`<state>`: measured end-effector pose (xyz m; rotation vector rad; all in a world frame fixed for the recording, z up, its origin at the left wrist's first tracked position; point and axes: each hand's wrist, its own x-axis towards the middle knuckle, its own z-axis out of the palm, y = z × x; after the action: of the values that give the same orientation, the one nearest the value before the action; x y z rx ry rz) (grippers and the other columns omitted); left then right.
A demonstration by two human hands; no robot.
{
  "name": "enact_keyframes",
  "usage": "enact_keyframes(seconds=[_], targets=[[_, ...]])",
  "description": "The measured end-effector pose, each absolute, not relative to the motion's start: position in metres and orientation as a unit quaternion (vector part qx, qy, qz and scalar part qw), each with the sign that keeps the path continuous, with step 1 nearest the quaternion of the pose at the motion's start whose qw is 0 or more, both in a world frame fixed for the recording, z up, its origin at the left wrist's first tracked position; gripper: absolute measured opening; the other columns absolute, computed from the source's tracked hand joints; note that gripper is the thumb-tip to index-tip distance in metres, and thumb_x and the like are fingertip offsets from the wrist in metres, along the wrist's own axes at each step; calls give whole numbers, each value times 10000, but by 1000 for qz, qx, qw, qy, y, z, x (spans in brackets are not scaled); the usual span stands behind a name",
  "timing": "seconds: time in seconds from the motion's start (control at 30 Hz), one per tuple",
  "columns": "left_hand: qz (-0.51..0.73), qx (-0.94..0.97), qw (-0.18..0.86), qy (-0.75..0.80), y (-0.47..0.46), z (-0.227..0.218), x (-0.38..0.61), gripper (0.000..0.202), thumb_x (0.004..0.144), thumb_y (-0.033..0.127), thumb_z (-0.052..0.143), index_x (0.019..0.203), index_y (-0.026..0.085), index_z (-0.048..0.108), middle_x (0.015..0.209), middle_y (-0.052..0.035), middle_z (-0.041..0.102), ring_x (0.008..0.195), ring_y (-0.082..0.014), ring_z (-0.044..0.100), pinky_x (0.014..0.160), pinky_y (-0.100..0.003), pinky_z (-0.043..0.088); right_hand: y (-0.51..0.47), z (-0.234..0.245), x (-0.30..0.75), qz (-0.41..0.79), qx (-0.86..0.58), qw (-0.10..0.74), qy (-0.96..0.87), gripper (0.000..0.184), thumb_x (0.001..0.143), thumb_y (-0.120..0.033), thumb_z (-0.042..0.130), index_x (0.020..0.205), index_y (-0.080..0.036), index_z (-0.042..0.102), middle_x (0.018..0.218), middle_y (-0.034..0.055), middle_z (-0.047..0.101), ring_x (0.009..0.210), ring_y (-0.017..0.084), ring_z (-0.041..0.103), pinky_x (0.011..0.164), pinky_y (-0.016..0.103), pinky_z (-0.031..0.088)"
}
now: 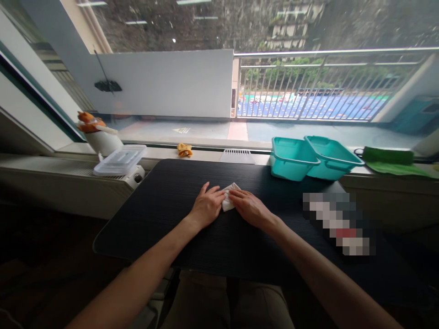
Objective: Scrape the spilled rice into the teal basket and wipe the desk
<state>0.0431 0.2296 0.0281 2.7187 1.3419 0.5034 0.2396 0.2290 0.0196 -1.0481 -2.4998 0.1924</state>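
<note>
A small folded white tissue lies on the black tabletop, between my two hands. My left hand holds its left edge with the inner fingers, while the outer fingers spread away over the table. From the other side, my right hand lays its fingers over the right part of the tissue and keeps hold of it. Both thumbs are mostly hidden. One pale corner of the tissue points toward the window.
Two teal plastic bins stand at the table's back right. A blurred-out item lies at the right. Along the sill are a crumpled yellow cloth, a white container and green fabric. A clear lidded box rests on the radiator.
</note>
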Motion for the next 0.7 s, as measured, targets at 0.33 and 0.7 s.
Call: enact_keyframes(seconds=[0.33, 0.7], targets=[[138, 871, 1, 471, 239, 26, 47, 286, 952, 264, 505, 1187, 215, 661, 1275, -78, 681, 1246, -268, 553, 1161, -559, 220, 255, 14, 235, 76, -373, 236, -894, 255, 953, -128, 453, 1078, -164, 672, 1184, 123, 685, 1168, 225, 604, 1013, 387, 459], [124, 875, -44, 466, 282, 29, 53, 278, 933, 327, 598, 1162, 171, 619, 1250, -86, 620, 1136, -241, 600, 977, -492, 488, 290, 11, 237, 67, -387, 215, -894, 274, 925, -102, 461, 1108, -141, 661, 1231, 140, 664, 1210, 227, 565, 1039, 380, 428]])
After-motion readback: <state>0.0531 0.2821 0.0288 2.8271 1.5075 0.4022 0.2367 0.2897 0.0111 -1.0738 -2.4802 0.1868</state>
